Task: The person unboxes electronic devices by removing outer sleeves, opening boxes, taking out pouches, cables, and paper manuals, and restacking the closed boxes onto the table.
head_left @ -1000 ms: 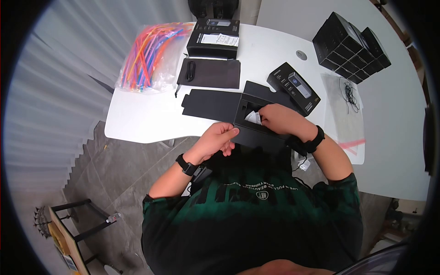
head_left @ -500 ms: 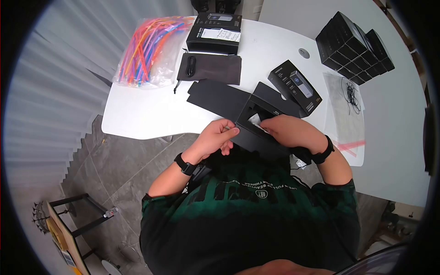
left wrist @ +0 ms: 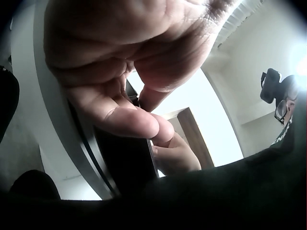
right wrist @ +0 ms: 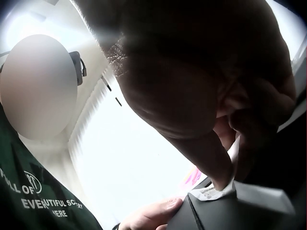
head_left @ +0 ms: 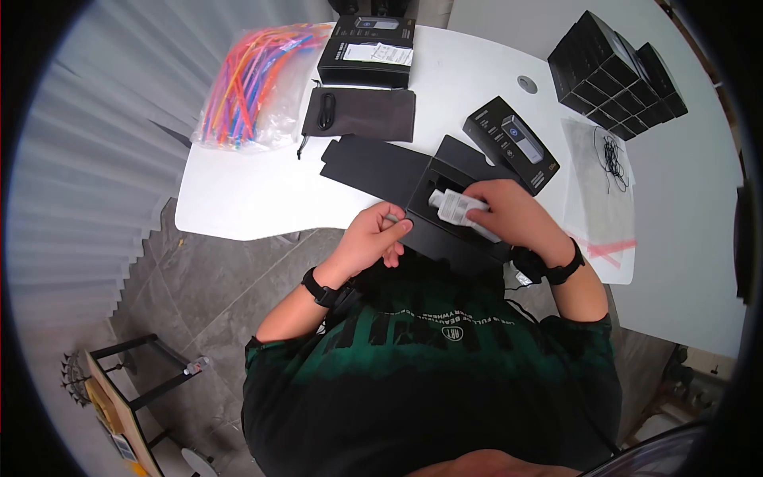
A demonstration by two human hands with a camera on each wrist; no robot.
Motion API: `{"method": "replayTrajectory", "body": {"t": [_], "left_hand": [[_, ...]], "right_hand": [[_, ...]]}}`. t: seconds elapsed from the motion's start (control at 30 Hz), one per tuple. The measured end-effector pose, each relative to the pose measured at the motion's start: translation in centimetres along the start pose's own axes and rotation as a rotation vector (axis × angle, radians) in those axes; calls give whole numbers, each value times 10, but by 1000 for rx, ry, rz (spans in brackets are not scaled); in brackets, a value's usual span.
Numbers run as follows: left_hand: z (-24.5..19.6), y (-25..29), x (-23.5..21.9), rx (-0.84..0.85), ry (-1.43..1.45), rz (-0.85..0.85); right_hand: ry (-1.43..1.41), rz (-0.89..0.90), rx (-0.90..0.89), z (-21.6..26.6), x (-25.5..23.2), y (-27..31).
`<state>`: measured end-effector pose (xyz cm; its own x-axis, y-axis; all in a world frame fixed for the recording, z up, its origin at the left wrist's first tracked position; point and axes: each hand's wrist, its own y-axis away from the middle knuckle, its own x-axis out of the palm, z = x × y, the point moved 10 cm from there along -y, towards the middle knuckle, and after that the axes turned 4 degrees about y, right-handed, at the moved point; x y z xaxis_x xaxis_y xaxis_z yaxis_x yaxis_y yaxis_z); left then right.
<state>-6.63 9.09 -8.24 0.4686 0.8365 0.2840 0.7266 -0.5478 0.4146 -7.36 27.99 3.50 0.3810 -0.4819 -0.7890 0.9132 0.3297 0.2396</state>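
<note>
An opened black box sits at the table's front edge, its long flap folded out to the left. My left hand grips the box's left end, thumb on top and fingertips curled below the edge. Over the opening, my right hand pinches a white, thin, folded-looking piece with small print. In the right wrist view, thumb and fingers close on this white piece just above the box wall. Part of the box's inside is hidden behind the right hand.
A closed black box lies just behind the open one. Further back are a dark pouch with a coiled cable, another box and a bag of colourful strips. Stacked black boxes stand at right.
My right hand has drawn the white piece up out of the box, so more of it shows. The box has turned slightly; my left hand keeps its hold on the end.
</note>
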Motion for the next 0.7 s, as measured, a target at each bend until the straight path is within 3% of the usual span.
{"method": "replayTrajectory", "body": {"t": [0.07, 0.17, 0.23, 0.27, 0.33, 0.4, 0.5, 0.57, 0.7], "left_hand": [[0, 1, -2, 8, 5, -14], [-4, 9, 2, 29, 48, 8], [-12, 17, 14, 71, 94, 103], [-19, 21, 23, 112, 141, 199], [-12, 18, 17, 103, 50, 229], [-14, 16, 20, 101, -44, 262], [-23, 17, 18, 121, -195, 148], [-30, 15, 17, 303, -227, 122], [-33, 15, 17, 366, -393, 61]], "right_hand": [[17, -50, 7, 0, -17, 8], [-202, -129, 51, -26, -43, 31], [-601, -354, 20, -58, -63, 54], [-602, -358, 20, -63, -66, 62], [-840, -423, 40, -79, -75, 83], [-934, -390, 23, -96, -61, 94], [-1027, -390, 204, -123, -25, 104], [-1077, -404, 210, -118, -14, 100], [-1226, -435, 141, -114, -5, 97]]}}
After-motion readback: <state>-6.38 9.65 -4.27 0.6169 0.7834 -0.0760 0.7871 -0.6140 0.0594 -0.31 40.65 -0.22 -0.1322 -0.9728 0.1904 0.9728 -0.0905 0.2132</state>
